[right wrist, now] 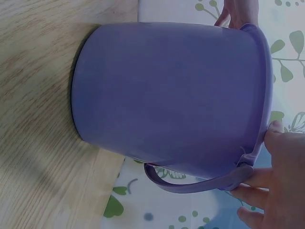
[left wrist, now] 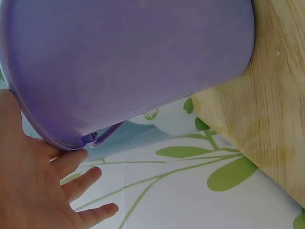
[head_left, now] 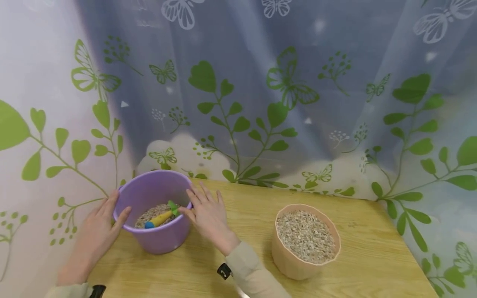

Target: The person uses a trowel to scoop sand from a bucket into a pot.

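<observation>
Tipping is risked if purple bucket (head_left: 162, 241), rim-held by left grip (head_left: 97, 229) and right grip (head_left: 210, 215), is pulled unevenly.

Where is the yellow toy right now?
In the head view, the yellow toy lies on the grains inside the purple bucket, left of the peach pot.

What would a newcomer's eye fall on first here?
Probably the purple bucket on the table's left side, with the left grip and right grip at its rim. Inside, a yellow carrot-shaped object lies on pale grains. To the right stands a peach pot full of similar grains.
</observation>
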`<state>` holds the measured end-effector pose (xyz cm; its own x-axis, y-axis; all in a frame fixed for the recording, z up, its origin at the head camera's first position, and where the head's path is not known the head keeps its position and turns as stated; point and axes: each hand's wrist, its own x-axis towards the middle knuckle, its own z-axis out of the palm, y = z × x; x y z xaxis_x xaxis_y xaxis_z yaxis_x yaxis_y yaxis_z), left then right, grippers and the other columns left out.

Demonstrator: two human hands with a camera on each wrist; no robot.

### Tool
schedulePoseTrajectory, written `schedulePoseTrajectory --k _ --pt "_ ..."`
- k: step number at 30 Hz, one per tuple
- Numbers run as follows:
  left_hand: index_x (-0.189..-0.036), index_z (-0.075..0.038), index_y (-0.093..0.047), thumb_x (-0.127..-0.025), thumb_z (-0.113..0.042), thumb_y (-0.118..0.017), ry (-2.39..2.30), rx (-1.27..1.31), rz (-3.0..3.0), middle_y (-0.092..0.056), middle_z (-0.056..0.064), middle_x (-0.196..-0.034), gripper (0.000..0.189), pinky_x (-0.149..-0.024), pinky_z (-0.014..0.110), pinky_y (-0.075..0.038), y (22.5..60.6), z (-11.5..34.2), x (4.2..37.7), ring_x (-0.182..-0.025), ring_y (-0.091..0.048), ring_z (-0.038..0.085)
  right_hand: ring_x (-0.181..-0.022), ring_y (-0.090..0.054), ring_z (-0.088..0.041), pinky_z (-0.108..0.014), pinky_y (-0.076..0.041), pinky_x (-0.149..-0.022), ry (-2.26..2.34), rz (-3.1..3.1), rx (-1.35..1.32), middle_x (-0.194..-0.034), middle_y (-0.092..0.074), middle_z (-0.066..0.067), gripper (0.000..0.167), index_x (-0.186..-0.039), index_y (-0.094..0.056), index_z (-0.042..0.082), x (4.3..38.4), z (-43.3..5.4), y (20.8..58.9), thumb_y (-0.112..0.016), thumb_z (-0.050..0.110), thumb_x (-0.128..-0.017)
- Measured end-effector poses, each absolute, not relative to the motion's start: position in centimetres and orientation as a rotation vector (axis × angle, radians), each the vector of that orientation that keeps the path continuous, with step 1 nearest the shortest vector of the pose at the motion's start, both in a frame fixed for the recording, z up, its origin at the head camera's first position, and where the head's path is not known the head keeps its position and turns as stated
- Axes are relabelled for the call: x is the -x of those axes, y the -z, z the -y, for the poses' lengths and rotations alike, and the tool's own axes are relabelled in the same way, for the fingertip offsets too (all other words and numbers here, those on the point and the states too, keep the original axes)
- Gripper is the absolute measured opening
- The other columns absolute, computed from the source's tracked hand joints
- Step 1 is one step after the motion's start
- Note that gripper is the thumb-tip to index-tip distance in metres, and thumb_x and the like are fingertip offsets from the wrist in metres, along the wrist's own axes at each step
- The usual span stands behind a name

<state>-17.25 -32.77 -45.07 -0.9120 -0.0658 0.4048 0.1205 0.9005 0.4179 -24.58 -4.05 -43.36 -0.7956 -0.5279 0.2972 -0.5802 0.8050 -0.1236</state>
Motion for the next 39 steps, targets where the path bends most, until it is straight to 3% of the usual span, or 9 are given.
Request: schedulePoseTrajectory --k 10,14,20,27,34,39 --pt "-0.159 -0.005 -0.024 -0.11 -0.032 -0.042 0.618 0.168 2.615 -0.032 0.025 -0.159 0.059 -0.112 0.07 -0.019 45.8 32.9 17.3 -0.142 -0.032 0.052 -0.154 -0.022 -0.021 -0.059 -0.022 -0.119 -0.295 2.7 -0.82 -0.161 -0.037 0.004 0.066 -0.152 -0.047 0.019 24.2 3.0 43.6 -0.03 0.062 -0.104" --pt "-0.161 -0.009 -0.02 -0.11 -0.036 -0.038 0.597 0.104 2.656 -0.028 0.023 -0.162 0.06 -0.11 0.077 -0.011 45.9 32.3 17.4 -0.145 -0.028 0.05 -0.154 -0.022 -0.02 -0.059 -0.024 -0.119 -0.287 2.68 -0.799 -0.16 -0.039 0.003 0.065 -0.15 -0.048 0.018 23.9 2.6 43.8 -0.032 0.061 -0.104" --pt "-0.162 -0.016 -0.019 -0.11 -0.042 -0.035 0.542 0.035 2.665 -0.016 0.016 -0.167 0.061 -0.107 0.081 -0.008 45.7 31.1 17.7 -0.147 -0.02 0.051 -0.152 -0.025 -0.019 -0.058 -0.025 -0.118 -0.264 2.647 -0.755 -0.159 -0.041 0.003 0.063 -0.148 -0.051 0.019 23.3 1.8 44.0 -0.036 0.061 -0.104" --pt "-0.162 -0.014 -0.018 -0.11 -0.044 -0.032 0.487 0.057 2.699 -0.012 0.012 -0.169 0.061 -0.111 0.077 -0.001 45.2 30.4 17.6 -0.153 -0.008 0.045 -0.149 -0.034 -0.022 -0.059 -0.03 -0.116 -0.262 2.583 -0.743 -0.155 -0.047 0.001 0.062 -0.146 -0.055 0.018 22.7 0.9 44.1 -0.042 0.059 -0.102" --pt "-0.161 -0.012 -0.021 -0.11 -0.045 -0.032 0.486 0.067 2.701 -0.019 0.014 -0.167 0.061 -0.112 0.076 -0.001 45.4 29.4 17.8 -0.154 -0.007 0.042 -0.148 -0.036 -0.022 -0.059 -0.032 -0.115 -0.247 2.589 -0.718 -0.155 -0.047 0.001 0.063 -0.146 -0.055 0.017 22.2 -0.1 43.8 -0.044 0.06 -0.1" --pt "-0.16 -0.011 -0.024 -0.11 -0.043 -0.033 0.491 0.083 2.66 -0.015 0.009 -0.168 0.06 -0.113 0.074 0.003 45.6 28.8 17.7 -0.155 -0.002 0.037 -0.148 -0.036 -0.023 -0.059 -0.031 -0.115 -0.259 2.597 -0.718 -0.155 -0.046 0.001 0.064 -0.146 -0.055 0.016 22.1 -0.5 43.7 -0.044 0.06 -0.1"
